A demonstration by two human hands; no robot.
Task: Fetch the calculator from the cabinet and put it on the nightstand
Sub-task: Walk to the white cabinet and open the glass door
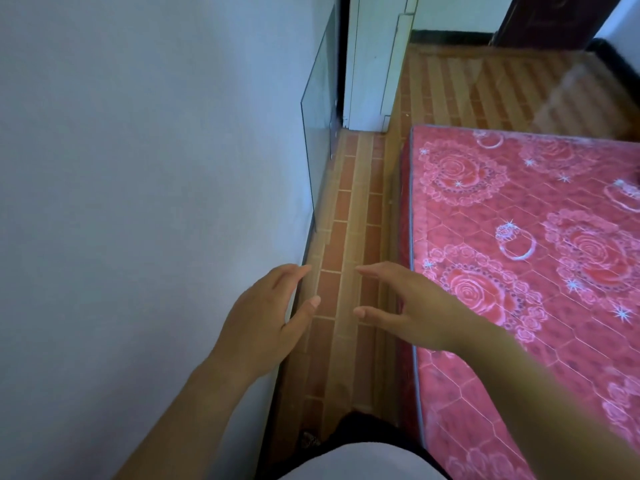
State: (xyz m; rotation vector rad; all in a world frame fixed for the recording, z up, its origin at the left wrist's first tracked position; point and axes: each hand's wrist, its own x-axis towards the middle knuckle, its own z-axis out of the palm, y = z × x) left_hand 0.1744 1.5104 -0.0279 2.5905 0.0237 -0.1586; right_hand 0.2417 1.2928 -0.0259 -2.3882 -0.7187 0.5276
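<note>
Both of my hands are held out in front of me over a narrow strip of tiled floor (349,237). My left hand (266,313) is open with fingers spread, close to the white wall (138,168). Beside the bed, my right hand (412,306) is open too, fingers apart, holding nothing. No calculator, cabinet or nightstand can be made out in this view.
A bed with a pink rose-patterned mattress (519,254) fills the right side. A glass pane (320,109) leans against the wall ahead on the left. A white door or panel (370,64) stands at the end of the narrow aisle. More tiled floor lies beyond the bed.
</note>
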